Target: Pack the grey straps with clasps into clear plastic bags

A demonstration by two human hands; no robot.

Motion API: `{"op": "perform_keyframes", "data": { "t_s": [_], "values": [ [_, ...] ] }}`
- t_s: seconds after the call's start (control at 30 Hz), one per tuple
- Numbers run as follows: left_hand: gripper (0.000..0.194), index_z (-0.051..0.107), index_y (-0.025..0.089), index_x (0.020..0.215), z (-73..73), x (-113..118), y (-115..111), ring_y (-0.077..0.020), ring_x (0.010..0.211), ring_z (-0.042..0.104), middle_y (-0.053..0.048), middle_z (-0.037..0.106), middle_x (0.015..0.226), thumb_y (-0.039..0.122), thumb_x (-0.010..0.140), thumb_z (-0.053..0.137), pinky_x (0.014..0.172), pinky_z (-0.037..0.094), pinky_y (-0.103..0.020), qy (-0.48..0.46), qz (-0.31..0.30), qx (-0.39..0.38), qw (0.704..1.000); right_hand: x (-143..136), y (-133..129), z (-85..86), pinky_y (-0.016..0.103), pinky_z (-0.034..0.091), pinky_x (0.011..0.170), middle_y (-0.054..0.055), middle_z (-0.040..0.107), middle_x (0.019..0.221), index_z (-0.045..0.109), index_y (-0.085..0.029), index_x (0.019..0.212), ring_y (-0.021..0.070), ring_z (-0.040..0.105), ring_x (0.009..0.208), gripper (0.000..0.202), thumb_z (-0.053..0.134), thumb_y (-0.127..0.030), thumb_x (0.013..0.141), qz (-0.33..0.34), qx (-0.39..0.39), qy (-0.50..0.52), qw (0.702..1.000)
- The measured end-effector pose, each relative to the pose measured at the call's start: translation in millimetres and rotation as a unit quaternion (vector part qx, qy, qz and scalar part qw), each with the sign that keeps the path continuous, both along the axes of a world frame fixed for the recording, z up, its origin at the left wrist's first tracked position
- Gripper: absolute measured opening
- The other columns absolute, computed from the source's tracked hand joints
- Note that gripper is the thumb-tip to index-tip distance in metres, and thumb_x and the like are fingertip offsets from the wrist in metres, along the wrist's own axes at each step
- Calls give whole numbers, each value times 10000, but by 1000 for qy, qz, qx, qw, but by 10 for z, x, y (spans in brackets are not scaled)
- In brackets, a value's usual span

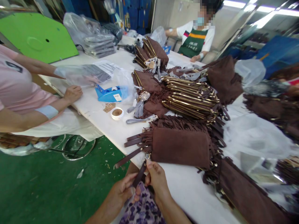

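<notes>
Both hands — left hand (122,189), right hand (157,177) — pinched the dark brown leather strap (139,177) hanging from the brown suede fringed pouch (181,147) at the white table's (112,130) edge; steady tension probably kept it from twisting.

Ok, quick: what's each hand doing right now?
Left hand: closed, pinching the brown strap.
Right hand: closed on the same strap, near the pouch clasp.

Camera: on my head, the only view.
Facing: forward and down, across the white counter (112,130) toward the far end.
Nearness: close over my left hand (121,189) and right hand (157,180) at the near edge.
Edges: right side looks smeared, perhaps by lens stretch.
</notes>
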State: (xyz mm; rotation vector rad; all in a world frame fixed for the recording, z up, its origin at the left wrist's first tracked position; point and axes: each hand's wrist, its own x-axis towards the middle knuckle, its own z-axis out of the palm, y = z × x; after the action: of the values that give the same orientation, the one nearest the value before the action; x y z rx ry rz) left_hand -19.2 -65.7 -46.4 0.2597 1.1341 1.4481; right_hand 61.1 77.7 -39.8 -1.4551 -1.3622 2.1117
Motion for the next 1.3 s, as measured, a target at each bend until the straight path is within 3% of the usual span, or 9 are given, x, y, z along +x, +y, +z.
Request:
{"op": "perform_keyframes", "data": {
  "t_s": [0.13, 0.33, 0.5, 0.63, 0.73, 0.83, 1.03, 1.2, 1.3],
  "values": [
    [537, 548, 165, 1256, -69, -33, 59, -185, 692, 601, -64, 678, 898, 440, 810, 667, 636, 451, -284, 39, 10, 4, 999, -66, -7, -20, 169, 220, 341, -75, 489, 378, 501, -188, 653, 53, 368, 283, 458, 707, -597, 651, -12, -19, 19, 1000],
    [550, 550, 138, 1246, -91, -63, 245, -226, 797, 643, -93, 708, 981, 380, 773, 691, 750, 488, -319, 67, 60, -20, 996, 5, -104, 102, 195, 240, 382, -28, 576, 443, 514, -190, 659, 90, 457, 348, 348, 681, -488, 725, 61, -56, 45, 996],
    [556, 583, 125, 1188, -24, -62, 316, -210, 743, 636, -91, 715, 944, 385, 725, 749, 691, 484, -303, 34, 65, -33, 997, 134, -105, 113, 210, 266, 422, -9, 628, 518, 541, -197, 651, 91, 422, 403, 263, 607, -399, 806, 131, 49, -2, 990],
    [339, 641, 123, 1026, 80, -50, 359, -184, 686, 628, -64, 701, 835, 313, 758, 726, 676, 483, -290, -25, 72, -56, 996, 272, -101, 131, 236, 347, 469, 3, 667, 634, 619, -215, 755, 129, 492, 469, 216, 498, -344, 879, 205, 106, -29, 973],
    [230, 651, 115, 937, 143, -43, 406, -194, 703, 650, -74, 699, 823, 255, 762, 706, 684, 495, -296, -93, 77, -59, 991, 353, -121, 182, 256, 433, 601, 19, 693, 828, 665, -243, 909, 179, 607, 692, 160, 517, -219, 855, 226, 190, -49, 954],
    [223, 653, 112, 901, 185, -46, 460, -213, 729, 661, -82, 700, 831, 209, 717, 731, 688, 511, -311, -138, 99, -74, 983, 382, -141, 251, 271, 456, 746, 24, 678, 937, 657, -244, 942, 199, 617, 869, 217, 518, -126, 825, 234, 269, -61, 932],
    [222, 663, 110, 815, 278, -78, 509, -194, 656, 628, -62, 674, 753, 187, 647, 787, 629, 514, -311, -174, 115, -88, 974, 348, -138, 330, 252, 453, 801, 17, 640, 944, 629, -230, 911, 170, 595, 883, 232, 471, -71, 849, 258, 340, -56, 903],
    [175, 671, 101, 820, 290, -86, 497, -187, 672, 617, -75, 676, 765, 169, 681, 754, 640, 508, -305, -176, 104, -77, 976, 353, -97, 293, 219, 462, 756, 2, 619, 879, 603, -226, 877, 148, 596, 832, 199, 472, -77, 876, 271, 338, -48, 900],
    [154, 670, 99, 829, 298, -88, 497, -187, 673, 617, -81, 679, 764, 171, 706, 728, 641, 501, -298, -165, 98, -72, 979, 349, -87, 277, 232, 460, 736, 1, 614, 875, 589, -227, 861, 151, 593, 809, 185, 478, -81, 876, 288, 377, -63, 878]
  ]
}}
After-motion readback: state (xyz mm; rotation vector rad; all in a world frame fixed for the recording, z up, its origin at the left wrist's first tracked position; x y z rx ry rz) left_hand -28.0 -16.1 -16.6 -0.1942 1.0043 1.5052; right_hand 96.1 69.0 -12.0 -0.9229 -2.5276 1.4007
